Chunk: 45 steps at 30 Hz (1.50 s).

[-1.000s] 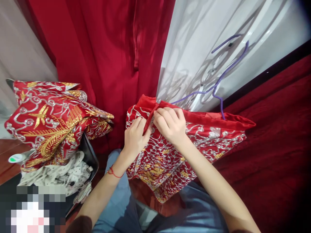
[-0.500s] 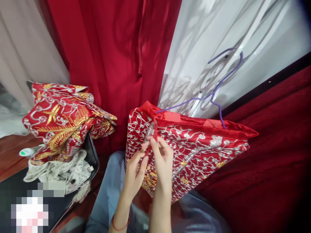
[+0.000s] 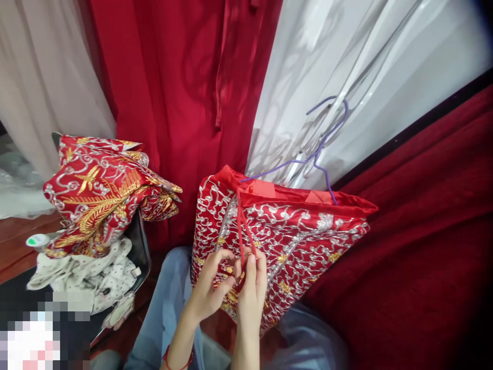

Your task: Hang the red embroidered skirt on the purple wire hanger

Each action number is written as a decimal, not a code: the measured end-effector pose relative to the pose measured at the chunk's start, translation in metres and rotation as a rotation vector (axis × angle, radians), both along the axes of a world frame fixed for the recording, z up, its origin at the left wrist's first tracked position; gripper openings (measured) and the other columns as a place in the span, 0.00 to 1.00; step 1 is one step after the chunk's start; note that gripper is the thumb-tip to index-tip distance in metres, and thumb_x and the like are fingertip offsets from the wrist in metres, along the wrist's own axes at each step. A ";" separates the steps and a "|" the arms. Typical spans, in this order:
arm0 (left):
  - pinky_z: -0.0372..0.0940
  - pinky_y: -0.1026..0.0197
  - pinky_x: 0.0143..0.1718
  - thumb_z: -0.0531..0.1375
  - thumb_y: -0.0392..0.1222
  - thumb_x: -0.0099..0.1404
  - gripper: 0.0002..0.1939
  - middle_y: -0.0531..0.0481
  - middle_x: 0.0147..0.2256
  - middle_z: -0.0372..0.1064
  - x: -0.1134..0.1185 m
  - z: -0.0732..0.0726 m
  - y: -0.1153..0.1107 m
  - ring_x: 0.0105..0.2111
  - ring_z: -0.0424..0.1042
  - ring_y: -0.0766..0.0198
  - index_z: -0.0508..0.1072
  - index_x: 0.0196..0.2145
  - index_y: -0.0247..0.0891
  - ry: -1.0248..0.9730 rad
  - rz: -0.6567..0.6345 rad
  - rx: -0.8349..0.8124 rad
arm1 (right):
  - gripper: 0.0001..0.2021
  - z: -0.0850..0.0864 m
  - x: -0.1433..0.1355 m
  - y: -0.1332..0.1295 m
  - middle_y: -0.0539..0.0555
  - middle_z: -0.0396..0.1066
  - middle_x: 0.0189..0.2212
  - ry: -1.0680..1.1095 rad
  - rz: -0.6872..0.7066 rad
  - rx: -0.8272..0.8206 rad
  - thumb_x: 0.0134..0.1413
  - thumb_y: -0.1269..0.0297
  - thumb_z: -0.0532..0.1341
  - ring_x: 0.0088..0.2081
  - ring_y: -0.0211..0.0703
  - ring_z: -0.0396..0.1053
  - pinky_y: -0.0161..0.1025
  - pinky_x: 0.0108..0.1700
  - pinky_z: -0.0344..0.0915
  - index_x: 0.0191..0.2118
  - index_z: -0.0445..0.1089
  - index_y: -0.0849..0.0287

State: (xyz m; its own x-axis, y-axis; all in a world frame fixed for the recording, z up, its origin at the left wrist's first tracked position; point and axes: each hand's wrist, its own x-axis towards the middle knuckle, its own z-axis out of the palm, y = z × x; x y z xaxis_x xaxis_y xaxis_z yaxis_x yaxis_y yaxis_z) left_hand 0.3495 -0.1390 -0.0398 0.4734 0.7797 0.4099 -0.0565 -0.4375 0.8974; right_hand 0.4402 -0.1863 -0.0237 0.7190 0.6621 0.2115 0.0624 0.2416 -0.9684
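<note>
A red satin skirt-like garment with silver and gold embroidery hangs from a purple hanger in front of me. Two strands of a thin red ribbon drop from the left end of its waistband. My right hand is closed, pinching the ribbon low down between thumb and fingers. Just left of it, my left hand has curved fingers, with a gap between thumb and forefinger. It is beside the ribbon ends, which are partly hidden by the fingers.
At left, another red and gold embroidered garment is draped over a black chair. White dotted cloth lies on the seat near a white-capped item. Red curtain and white curtain hang behind. My knees flank the garment.
Both hands have moved down along the ribbon, so two separate strands now show above them. My left thumb and forefinger have spread apart. The view has shifted slightly.
</note>
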 end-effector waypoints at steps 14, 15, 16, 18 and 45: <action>0.64 0.61 0.56 0.59 0.50 0.69 0.15 0.45 0.50 0.74 -0.001 0.004 0.018 0.51 0.72 0.59 0.75 0.49 0.40 -0.238 0.067 -0.290 | 0.11 0.007 -0.003 0.002 0.53 0.74 0.37 -0.341 0.204 -0.024 0.66 0.59 0.56 0.36 0.40 0.71 0.36 0.40 0.66 0.45 0.74 0.55; 0.63 0.61 0.56 0.59 0.49 0.69 0.15 0.45 0.49 0.74 0.001 0.007 0.016 0.51 0.72 0.59 0.76 0.48 0.40 -0.242 0.061 -0.273 | 0.10 0.011 -0.002 0.001 0.53 0.75 0.39 -0.381 0.217 -0.022 0.67 0.61 0.56 0.40 0.41 0.72 0.37 0.43 0.66 0.44 0.74 0.54; 0.63 0.62 0.56 0.59 0.48 0.69 0.14 0.45 0.49 0.74 0.003 0.011 0.016 0.51 0.72 0.59 0.77 0.47 0.40 -0.246 0.059 -0.250 | 0.10 0.015 -0.001 0.000 0.54 0.75 0.41 -0.414 0.227 -0.019 0.67 0.62 0.56 0.42 0.42 0.72 0.37 0.46 0.66 0.44 0.74 0.54; 0.65 0.63 0.54 0.58 0.47 0.70 0.13 0.45 0.47 0.74 0.007 0.020 0.016 0.49 0.72 0.60 0.79 0.44 0.40 -0.257 0.082 -0.208 | 0.09 0.023 0.001 -0.001 0.53 0.75 0.41 -0.449 0.231 -0.008 0.66 0.64 0.56 0.44 0.42 0.72 0.37 0.48 0.66 0.42 0.75 0.54; 0.55 0.51 0.66 0.55 0.44 0.72 0.26 0.45 0.65 0.57 -0.041 0.023 -0.006 0.66 0.55 0.54 0.60 0.66 0.50 0.154 -0.078 0.167 | 0.10 0.031 0.009 0.000 0.49 0.70 0.31 -0.191 0.480 0.116 0.53 0.68 0.69 0.36 0.39 0.69 0.37 0.41 0.64 0.24 0.69 0.56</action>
